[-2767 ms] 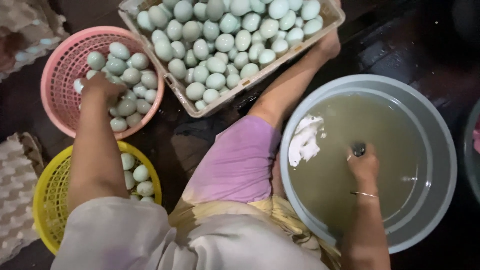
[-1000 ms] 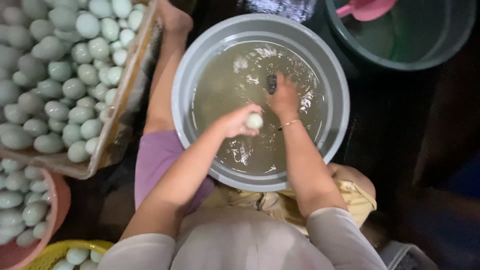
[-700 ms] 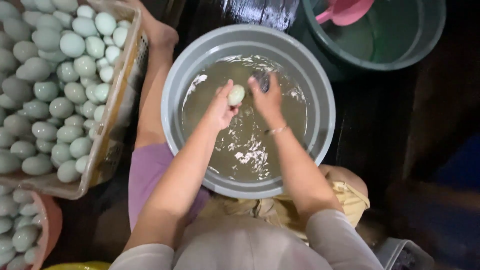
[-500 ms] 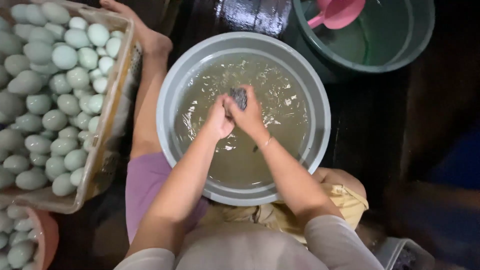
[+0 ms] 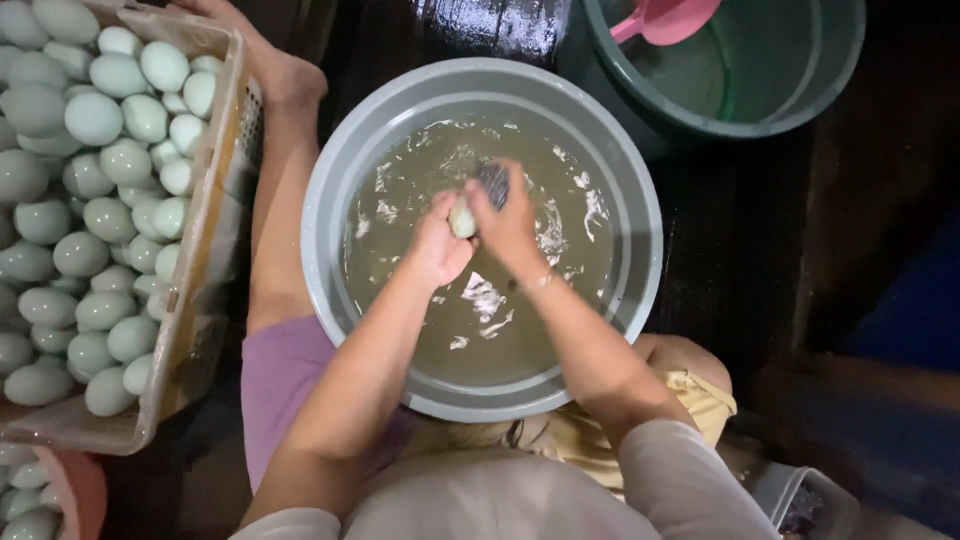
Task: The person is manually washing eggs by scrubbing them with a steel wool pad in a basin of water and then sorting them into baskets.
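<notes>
My left hand (image 5: 438, 242) grips a pale green egg (image 5: 461, 219) just above the murky, foamy water in a grey round basin (image 5: 340, 180). My right hand (image 5: 508, 222) presses a dark scrub pad (image 5: 494, 182) against the egg. Both hands meet over the middle of the basin, between my knees.
A beige crate (image 5: 205, 290) full of several pale green eggs stands at the left. A pink basket (image 5: 80, 492) with more eggs shows at the bottom left. A green tub (image 5: 830, 80) with water and a pink scoop (image 5: 665, 17) sits at the top right.
My left hand carried an egg from the baskets to the basin. Both hands came together over the water, and the scrub pad now rubs the egg.
</notes>
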